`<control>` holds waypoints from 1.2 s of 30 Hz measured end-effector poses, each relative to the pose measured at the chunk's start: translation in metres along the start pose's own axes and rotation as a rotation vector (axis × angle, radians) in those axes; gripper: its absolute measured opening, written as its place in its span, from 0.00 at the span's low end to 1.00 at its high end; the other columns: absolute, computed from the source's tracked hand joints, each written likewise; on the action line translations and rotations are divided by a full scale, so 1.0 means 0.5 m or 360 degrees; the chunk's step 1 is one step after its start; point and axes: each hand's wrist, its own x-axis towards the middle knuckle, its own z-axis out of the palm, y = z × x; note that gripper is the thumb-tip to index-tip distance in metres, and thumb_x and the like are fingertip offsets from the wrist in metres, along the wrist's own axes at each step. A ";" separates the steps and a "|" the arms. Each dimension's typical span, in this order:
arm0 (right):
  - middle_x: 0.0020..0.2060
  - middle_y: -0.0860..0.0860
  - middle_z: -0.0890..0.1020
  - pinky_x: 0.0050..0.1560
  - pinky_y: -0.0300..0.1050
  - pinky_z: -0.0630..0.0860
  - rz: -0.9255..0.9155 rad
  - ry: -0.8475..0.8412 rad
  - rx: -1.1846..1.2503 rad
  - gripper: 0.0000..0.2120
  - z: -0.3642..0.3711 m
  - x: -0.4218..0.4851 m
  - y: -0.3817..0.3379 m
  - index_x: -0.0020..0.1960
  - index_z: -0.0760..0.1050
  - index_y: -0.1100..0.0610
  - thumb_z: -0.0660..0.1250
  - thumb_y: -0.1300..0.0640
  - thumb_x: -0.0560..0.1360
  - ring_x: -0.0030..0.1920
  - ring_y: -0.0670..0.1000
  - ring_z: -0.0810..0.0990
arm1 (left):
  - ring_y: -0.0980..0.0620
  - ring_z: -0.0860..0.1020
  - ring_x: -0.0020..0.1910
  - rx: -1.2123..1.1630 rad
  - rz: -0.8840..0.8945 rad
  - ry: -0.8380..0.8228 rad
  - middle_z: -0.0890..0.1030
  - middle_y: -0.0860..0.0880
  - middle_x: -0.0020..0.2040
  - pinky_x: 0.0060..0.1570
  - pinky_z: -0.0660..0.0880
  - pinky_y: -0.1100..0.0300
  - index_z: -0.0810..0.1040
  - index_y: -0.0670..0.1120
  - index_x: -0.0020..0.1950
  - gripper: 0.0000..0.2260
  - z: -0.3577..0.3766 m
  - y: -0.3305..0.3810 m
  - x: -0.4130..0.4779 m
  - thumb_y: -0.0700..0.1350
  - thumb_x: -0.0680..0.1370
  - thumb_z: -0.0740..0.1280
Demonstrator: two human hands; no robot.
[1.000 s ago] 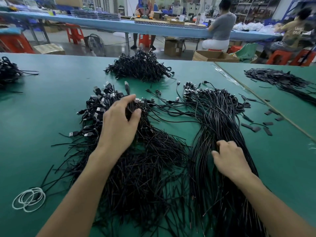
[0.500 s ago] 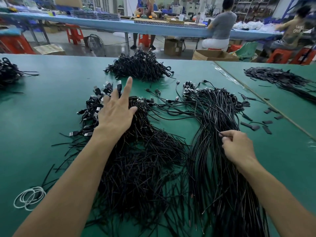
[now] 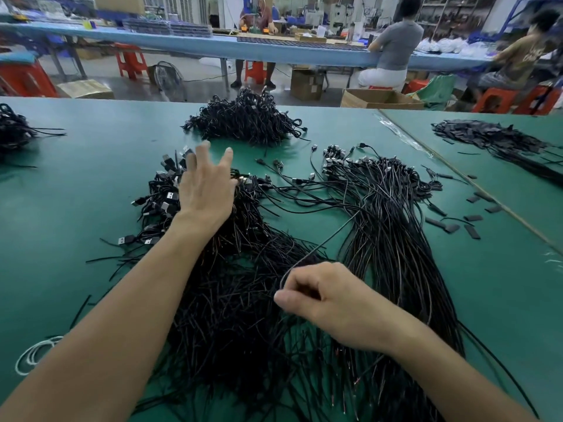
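Observation:
Two heaps of black USB cables lie on the green table [image 3: 76, 184]. The left heap [image 3: 231, 300] has its plugs at the far end. The right heap [image 3: 393, 226] runs lengthwise towards me. My left hand [image 3: 207, 190] hovers over the plug end of the left heap, fingers spread and straight, holding nothing. My right hand [image 3: 329, 303] is over the near part of the left heap and pinches a single black cable [image 3: 332, 236], which stretches from my fingers up to the right heap.
A third cable pile [image 3: 243, 120] lies further back, another [image 3: 12, 129] at the left edge. A white cord coil [image 3: 36, 354] lies near left. Small black sleeves [image 3: 451, 223] are scattered right, beside a table seam and a dark strip pile [image 3: 493, 138]. People sit at a blue bench behind.
My right hand moved left and towards me, pulling one cable out of the right heap. My left hand lifted off the plugs and spread its fingers.

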 end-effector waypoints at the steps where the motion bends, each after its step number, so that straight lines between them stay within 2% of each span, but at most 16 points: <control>1: 0.29 0.44 0.77 0.29 0.40 0.72 0.0013 -0.0044 -0.0003 0.12 0.000 -0.001 0.001 0.40 0.76 0.46 0.64 0.44 0.80 0.27 0.43 0.71 | 0.37 0.65 0.69 0.0021 0.0001 0.0091 0.62 0.38 0.73 0.65 0.71 0.42 0.68 0.47 0.76 0.25 -0.002 -0.003 -0.004 0.49 0.80 0.68; 5: 0.32 0.43 0.81 0.35 0.44 0.77 0.0147 0.0097 0.0072 0.07 -0.013 0.004 0.008 0.53 0.79 0.46 0.62 0.52 0.82 0.30 0.43 0.76 | 0.44 0.74 0.58 -0.0181 0.0417 0.0401 0.76 0.43 0.62 0.59 0.74 0.48 0.79 0.46 0.63 0.13 -0.012 0.033 -0.054 0.44 0.79 0.66; 7: 0.35 0.44 0.83 0.39 0.47 0.79 0.0108 0.0242 0.0139 0.08 -0.020 0.006 0.005 0.57 0.80 0.49 0.64 0.53 0.81 0.34 0.48 0.80 | 0.48 0.75 0.56 -0.0471 0.0800 0.0128 0.80 0.48 0.58 0.59 0.75 0.47 0.79 0.48 0.64 0.18 -0.010 0.062 -0.094 0.37 0.76 0.65; 9: 0.42 0.53 0.86 0.50 0.56 0.79 -0.0019 0.0373 0.0257 0.09 -0.027 0.005 -0.006 0.52 0.83 0.51 0.66 0.51 0.79 0.44 0.57 0.83 | 0.51 0.73 0.59 -0.0723 0.0976 -0.0301 0.80 0.51 0.60 0.62 0.72 0.51 0.77 0.52 0.67 0.23 -0.006 0.084 -0.131 0.35 0.74 0.64; 11: 0.40 0.53 0.86 0.47 0.48 0.79 -0.0168 0.0439 0.0366 0.09 -0.037 -0.001 -0.020 0.47 0.85 0.51 0.68 0.50 0.77 0.43 0.53 0.83 | 0.52 0.72 0.62 -0.0908 0.1032 -0.0513 0.79 0.53 0.62 0.63 0.70 0.54 0.79 0.53 0.64 0.17 0.009 0.101 -0.159 0.39 0.77 0.65; 14: 0.33 0.43 0.82 0.41 0.31 0.73 -0.0323 0.0423 0.0401 0.07 -0.060 -0.017 -0.033 0.42 0.84 0.49 0.69 0.51 0.76 0.36 0.39 0.79 | 0.52 0.70 0.67 -0.1045 0.0927 -0.0491 0.75 0.52 0.66 0.66 0.69 0.50 0.80 0.49 0.50 0.05 0.025 0.113 -0.177 0.42 0.78 0.66; 17: 0.29 0.54 0.78 0.32 0.49 0.73 -0.0219 0.0734 0.0326 0.10 -0.092 -0.031 -0.016 0.37 0.82 0.50 0.68 0.46 0.73 0.29 0.53 0.73 | 0.55 0.73 0.65 -0.1256 0.0524 -0.0409 0.76 0.51 0.67 0.67 0.71 0.52 0.73 0.48 0.43 0.05 0.026 0.095 -0.171 0.40 0.77 0.64; 19: 0.29 0.57 0.79 0.35 0.60 0.75 0.0011 0.1127 0.0227 0.09 -0.119 -0.035 0.017 0.37 0.81 0.52 0.70 0.51 0.74 0.30 0.61 0.75 | 0.61 0.77 0.49 -0.1618 0.0220 -0.0294 0.81 0.52 0.60 0.51 0.76 0.69 0.74 0.44 0.42 0.04 0.010 0.074 -0.166 0.43 0.75 0.63; 21: 0.20 0.48 0.75 0.22 0.46 0.67 0.0218 0.1385 0.0054 0.10 -0.144 -0.038 0.062 0.36 0.81 0.52 0.69 0.54 0.76 0.21 0.49 0.69 | 0.54 0.78 0.34 -0.1798 0.0048 0.0023 0.84 0.46 0.46 0.33 0.74 0.71 0.74 0.38 0.39 0.11 -0.009 0.045 -0.165 0.47 0.72 0.63; 23: 0.18 0.43 0.71 0.21 0.33 0.61 0.0378 0.1474 -0.0118 0.10 -0.159 -0.043 0.099 0.38 0.82 0.53 0.68 0.53 0.78 0.19 0.44 0.68 | 0.42 0.75 0.30 -0.1780 0.0031 0.0321 0.76 0.41 0.32 0.29 0.76 0.62 0.70 0.37 0.36 0.16 -0.030 0.020 -0.166 0.49 0.72 0.65; 25: 0.23 0.42 0.75 0.26 0.30 0.65 0.0555 0.1363 -0.0371 0.10 -0.165 -0.048 0.131 0.44 0.84 0.55 0.68 0.52 0.79 0.25 0.41 0.73 | 0.51 0.67 0.24 -0.1670 0.0097 0.0461 0.67 0.53 0.27 0.24 0.67 0.62 0.65 0.44 0.32 0.16 -0.048 0.011 -0.171 0.49 0.75 0.67; 28: 0.51 0.49 0.84 0.53 0.46 0.77 0.0772 0.0801 -0.0868 0.13 -0.150 -0.046 0.134 0.59 0.81 0.50 0.65 0.47 0.79 0.50 0.49 0.80 | 0.58 0.64 0.23 -0.1486 0.0274 0.0290 0.68 0.56 0.26 0.23 0.61 0.68 0.64 0.51 0.31 0.18 -0.065 0.023 -0.188 0.47 0.78 0.68; 30: 0.68 0.41 0.72 0.75 0.47 0.60 0.0582 0.0504 -0.1064 0.25 -0.129 -0.042 0.119 0.74 0.68 0.45 0.64 0.41 0.78 0.70 0.47 0.69 | 0.57 0.66 0.22 -0.1331 0.0431 0.0059 0.70 0.57 0.25 0.21 0.61 0.64 0.65 0.54 0.31 0.17 -0.069 0.037 -0.201 0.54 0.78 0.65; 32: 0.69 0.33 0.58 0.75 0.37 0.40 0.0262 0.0344 -0.0918 0.36 -0.106 -0.036 0.086 0.78 0.54 0.40 0.63 0.34 0.75 0.75 0.37 0.52 | 0.57 0.67 0.21 -0.1024 0.0565 -0.0160 0.70 0.57 0.24 0.23 0.61 0.64 0.66 0.53 0.32 0.18 -0.068 0.054 -0.213 0.58 0.79 0.59; 34: 0.74 0.31 0.56 0.75 0.37 0.43 0.0053 0.0272 -0.0586 0.38 -0.084 -0.030 0.057 0.77 0.52 0.34 0.62 0.28 0.71 0.75 0.34 0.48 | 0.55 0.70 0.24 -0.0753 0.0613 -0.0240 0.71 0.55 0.25 0.26 0.64 0.58 0.66 0.50 0.33 0.18 -0.065 0.072 -0.223 0.58 0.79 0.56; 36: 0.72 0.32 0.64 0.73 0.38 0.54 -0.0023 0.0264 -0.0352 0.32 -0.070 -0.025 0.039 0.73 0.62 0.35 0.61 0.27 0.72 0.75 0.34 0.56 | 0.49 0.72 0.27 -0.0758 0.0598 -0.0270 0.71 0.53 0.26 0.29 0.69 0.53 0.63 0.50 0.34 0.16 -0.064 0.086 -0.231 0.57 0.78 0.56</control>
